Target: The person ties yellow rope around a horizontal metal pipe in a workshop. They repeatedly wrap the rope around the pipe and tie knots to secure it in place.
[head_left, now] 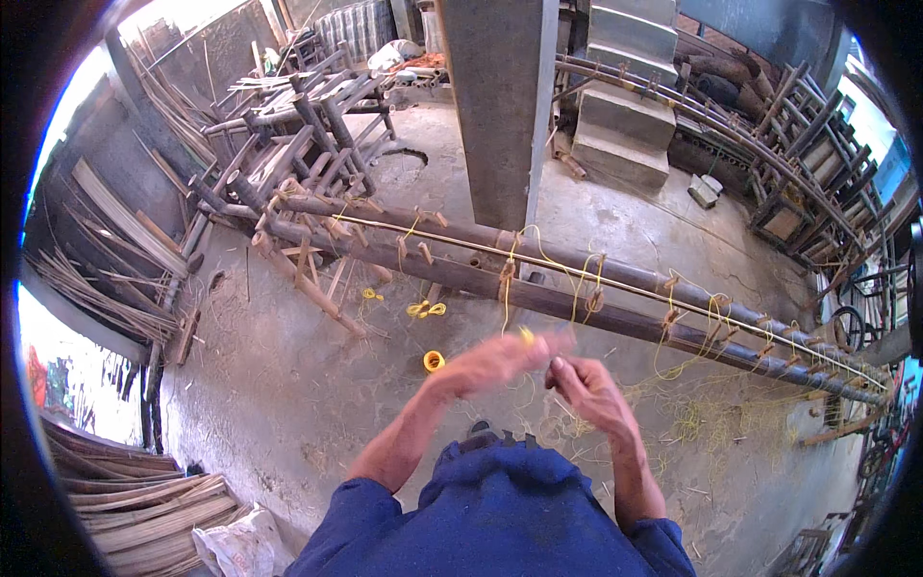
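My left hand (pixel 500 361) is raised in front of my chest, smeared by motion. A bit of yellow string (pixel 526 335) shows at its fingers, but how they hold it is blurred. Close beside it, my right hand (pixel 588 389) has its thumb and fingers pinched together; what is between them is too small to tell. Beyond both hands, a long dark pole frame (pixel 442 274) runs from far left to right. Yellow strings and small wooden pegs (pixel 595 300) hang along it. A thin yellowish strip (pixel 461 238) lies lengthwise between its poles.
On the floor lie a yellow roll (pixel 435 361), small yellow string bundles (pixel 426 309) and loose tangled string (pixel 707 423). A concrete pillar (pixel 495 106) stands behind the poles, near steps (pixel 625 125). Split wooden strips (pixel 154 510) and a white sack (pixel 245 543) are at the lower left.
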`<control>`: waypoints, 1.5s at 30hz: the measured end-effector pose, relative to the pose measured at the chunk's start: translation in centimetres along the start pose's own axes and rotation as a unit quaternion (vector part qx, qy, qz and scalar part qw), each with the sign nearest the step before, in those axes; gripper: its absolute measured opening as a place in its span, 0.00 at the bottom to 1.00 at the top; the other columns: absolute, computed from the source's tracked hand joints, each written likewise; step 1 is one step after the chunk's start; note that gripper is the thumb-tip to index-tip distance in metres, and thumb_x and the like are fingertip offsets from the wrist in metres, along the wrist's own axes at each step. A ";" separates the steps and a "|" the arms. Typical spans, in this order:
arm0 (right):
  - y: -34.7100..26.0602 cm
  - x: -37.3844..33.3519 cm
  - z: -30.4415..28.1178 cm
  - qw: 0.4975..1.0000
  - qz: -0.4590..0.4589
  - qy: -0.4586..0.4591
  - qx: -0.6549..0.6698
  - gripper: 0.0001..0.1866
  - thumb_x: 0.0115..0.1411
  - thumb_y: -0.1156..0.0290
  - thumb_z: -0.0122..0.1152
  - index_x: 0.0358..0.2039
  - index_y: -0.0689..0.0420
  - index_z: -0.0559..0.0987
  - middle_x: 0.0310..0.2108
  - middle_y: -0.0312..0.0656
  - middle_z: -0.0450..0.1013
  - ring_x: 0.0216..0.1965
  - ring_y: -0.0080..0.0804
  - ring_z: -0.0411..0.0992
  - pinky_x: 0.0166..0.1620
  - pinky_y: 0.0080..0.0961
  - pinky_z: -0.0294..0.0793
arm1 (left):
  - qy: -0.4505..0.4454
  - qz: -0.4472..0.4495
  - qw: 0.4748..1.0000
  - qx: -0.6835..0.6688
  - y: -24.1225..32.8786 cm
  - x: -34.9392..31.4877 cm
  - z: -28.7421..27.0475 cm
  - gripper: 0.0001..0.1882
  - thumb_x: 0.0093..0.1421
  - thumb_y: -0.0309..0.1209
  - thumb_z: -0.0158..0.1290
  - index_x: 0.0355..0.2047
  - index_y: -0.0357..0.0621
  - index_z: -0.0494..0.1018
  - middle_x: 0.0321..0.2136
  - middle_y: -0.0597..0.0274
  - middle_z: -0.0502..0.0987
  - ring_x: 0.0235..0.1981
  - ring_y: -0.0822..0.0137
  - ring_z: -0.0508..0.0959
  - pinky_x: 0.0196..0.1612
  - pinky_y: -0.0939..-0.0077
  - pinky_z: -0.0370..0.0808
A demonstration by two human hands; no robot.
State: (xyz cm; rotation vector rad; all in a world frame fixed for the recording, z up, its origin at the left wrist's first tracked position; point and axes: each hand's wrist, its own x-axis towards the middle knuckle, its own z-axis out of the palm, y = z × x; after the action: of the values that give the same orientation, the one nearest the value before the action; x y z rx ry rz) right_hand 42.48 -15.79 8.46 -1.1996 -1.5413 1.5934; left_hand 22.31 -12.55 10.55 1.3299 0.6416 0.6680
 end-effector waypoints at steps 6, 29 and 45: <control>-1.0 1.3 3.7 0.983 -0.051 0.020 -0.178 0.15 0.66 0.63 0.48 0.36 0.62 0.77 0.24 0.44 0.71 0.26 0.31 0.67 0.32 0.29 0.68 | 0.092 -0.012 0.988 -0.121 -0.1 -1.0 -4.3 0.32 0.69 0.49 0.33 0.66 0.41 0.50 0.67 0.59 0.50 0.67 0.46 0.52 0.66 0.51 0.53; -6.3 6.4 0.8 0.993 -0.091 0.069 -0.027 0.17 0.69 0.62 0.46 0.27 0.59 0.74 0.19 0.27 0.62 0.25 0.15 0.60 0.28 0.16 0.60 | -0.187 0.039 0.982 -0.013 -2.4 -2.4 -6.9 0.31 0.70 0.48 0.32 0.67 0.46 0.46 0.61 0.54 0.63 0.61 0.61 0.65 0.63 0.65 0.60; -2.2 4.7 -2.1 0.994 -0.057 -0.088 -0.036 0.17 0.69 0.61 0.46 0.27 0.59 0.73 0.24 0.26 0.63 0.28 0.15 0.59 0.30 0.17 0.60 | 0.261 0.118 0.949 -0.136 1.2 2.3 -2.7 0.26 0.70 0.44 0.35 0.60 0.39 0.63 0.61 0.53 0.64 0.59 0.60 0.67 0.65 0.62 0.57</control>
State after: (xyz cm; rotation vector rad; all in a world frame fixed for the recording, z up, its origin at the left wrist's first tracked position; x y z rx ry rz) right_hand 42.14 -10.33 9.91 -1.0101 -1.7586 1.6151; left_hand 21.70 -8.96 11.31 0.9786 0.7833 1.2816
